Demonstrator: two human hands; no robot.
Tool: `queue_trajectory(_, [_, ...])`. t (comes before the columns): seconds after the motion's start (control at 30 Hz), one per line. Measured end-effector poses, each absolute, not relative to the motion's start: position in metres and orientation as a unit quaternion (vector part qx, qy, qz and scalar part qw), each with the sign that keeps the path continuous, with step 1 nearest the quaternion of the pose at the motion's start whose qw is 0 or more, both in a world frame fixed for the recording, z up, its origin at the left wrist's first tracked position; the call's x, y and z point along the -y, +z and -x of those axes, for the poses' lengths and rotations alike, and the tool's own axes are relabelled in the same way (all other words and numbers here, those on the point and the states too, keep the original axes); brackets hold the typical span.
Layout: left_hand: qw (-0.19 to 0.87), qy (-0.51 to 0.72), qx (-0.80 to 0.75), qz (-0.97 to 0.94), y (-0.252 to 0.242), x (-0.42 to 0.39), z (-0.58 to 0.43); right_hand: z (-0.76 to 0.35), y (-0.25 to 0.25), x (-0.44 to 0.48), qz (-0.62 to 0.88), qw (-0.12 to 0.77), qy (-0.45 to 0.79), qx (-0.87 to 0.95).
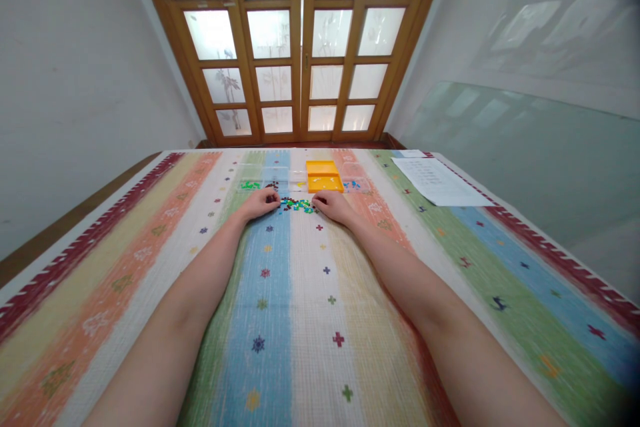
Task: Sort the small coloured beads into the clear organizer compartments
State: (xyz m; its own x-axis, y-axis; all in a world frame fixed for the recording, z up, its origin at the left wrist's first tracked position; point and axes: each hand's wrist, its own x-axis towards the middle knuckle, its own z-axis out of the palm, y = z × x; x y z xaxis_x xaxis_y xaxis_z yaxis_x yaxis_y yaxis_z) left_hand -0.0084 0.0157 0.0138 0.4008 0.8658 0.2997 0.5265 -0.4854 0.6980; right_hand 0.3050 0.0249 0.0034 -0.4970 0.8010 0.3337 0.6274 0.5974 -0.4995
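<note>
A loose pile of small green, blue and dark brown pieces [300,205] lies on the tablecloth between my hands; they are too small to tell their kind. At the left edge of the pile is my left hand [261,204], its thumb and fingers drawn together. My right hand [334,207] rests at the right edge with fingers curled into a pinch. Whatever either one holds is hidden or too small to make out. Just behind stands an open yellow box [325,167] with small white pieces inside.
Clear plastic trays flank the yellow box, holding green pieces [250,185], dark brown pieces [273,185] and blue pieces [353,185]. Printed paper sheets [440,181] lie at the far right of the striped tablecloth [315,320]. Beyond the table are wooden glass-paned doors [303,47].
</note>
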Motion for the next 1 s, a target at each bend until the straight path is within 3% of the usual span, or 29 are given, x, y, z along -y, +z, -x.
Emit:
queue_trajectory(0.27, [0.254, 0.307, -0.416, -0.817, 0.017, -0.015, 0.005, -0.304, 0.003, -0.025, 0.425, 0.27, 0.164, 0.848])
queue_trajectory(0.53, [0.315, 0.504, -0.448, -0.668, 0.003, -0.029, 0.012, -0.305, 0.002, -0.026, 0.421, 0.276, 0.162, 0.849])
queue_trajectory(0.67, [0.278, 0.597, -0.501, -0.561, -0.002, -0.04, 0.024, -0.305, 0.003, -0.025, 0.425, 0.27, 0.163, 0.849])
queue_trajectory(1.0, [0.298, 0.605, -0.52, -0.525, -0.013, -0.047, 0.029, -0.306, -0.001, -0.027, 0.407, 0.282, 0.157, 0.855])
